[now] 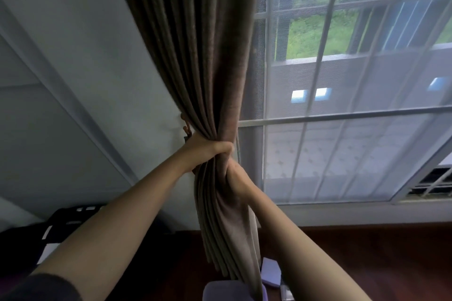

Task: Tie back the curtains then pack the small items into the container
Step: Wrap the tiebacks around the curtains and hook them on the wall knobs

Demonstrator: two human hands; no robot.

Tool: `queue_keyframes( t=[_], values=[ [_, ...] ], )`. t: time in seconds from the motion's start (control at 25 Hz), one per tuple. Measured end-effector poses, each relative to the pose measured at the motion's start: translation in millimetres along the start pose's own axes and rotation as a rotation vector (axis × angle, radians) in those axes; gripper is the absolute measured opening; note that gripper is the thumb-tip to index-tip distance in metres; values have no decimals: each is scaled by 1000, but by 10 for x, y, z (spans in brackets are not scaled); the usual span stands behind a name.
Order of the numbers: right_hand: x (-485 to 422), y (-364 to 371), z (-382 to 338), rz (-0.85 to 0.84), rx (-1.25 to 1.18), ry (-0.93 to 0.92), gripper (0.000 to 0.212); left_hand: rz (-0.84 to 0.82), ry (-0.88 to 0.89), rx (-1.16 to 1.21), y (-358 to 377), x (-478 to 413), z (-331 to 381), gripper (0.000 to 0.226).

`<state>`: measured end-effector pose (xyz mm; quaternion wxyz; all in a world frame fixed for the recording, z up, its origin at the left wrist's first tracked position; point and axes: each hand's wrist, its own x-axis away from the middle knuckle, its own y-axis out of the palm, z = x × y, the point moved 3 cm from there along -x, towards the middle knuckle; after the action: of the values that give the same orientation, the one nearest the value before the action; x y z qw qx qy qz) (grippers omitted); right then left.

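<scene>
A brown pleated curtain point(195, 56) hangs from the top of the view and is gathered into a tight bunch at mid-height. My left hand point(208, 151) grips the bunch from the left, next to a small wall hook point(186, 127). My right hand point(234, 178) grips the same bunch from the right, just below the left hand. The curtain's lower folds hang loose beneath both hands. A purple container point(230, 289) sits at the bottom, partly hidden by the curtain hem. A small lilac item point(271, 273) lies beside it.
A sheer white curtain point(354, 149) covers the barred window on the right. A pale wall point(73, 80) stands at the left. A black and white object point(63, 222) lies at lower left. Dark wooden floor point(367, 252) runs under the window.
</scene>
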<state>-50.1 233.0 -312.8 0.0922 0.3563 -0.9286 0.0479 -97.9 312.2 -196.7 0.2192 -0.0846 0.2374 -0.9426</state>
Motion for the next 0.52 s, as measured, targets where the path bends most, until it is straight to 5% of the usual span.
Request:
queue_keyframes(
  t=[0.24,0.52],
  values=[
    [-344,109,20,67,235,-31,36,220,-42,99,-856,205,-331,33],
    [-968,676,-118,-149,593,-33,29,307,-81,38,-1373,165,-534,40]
  ],
)
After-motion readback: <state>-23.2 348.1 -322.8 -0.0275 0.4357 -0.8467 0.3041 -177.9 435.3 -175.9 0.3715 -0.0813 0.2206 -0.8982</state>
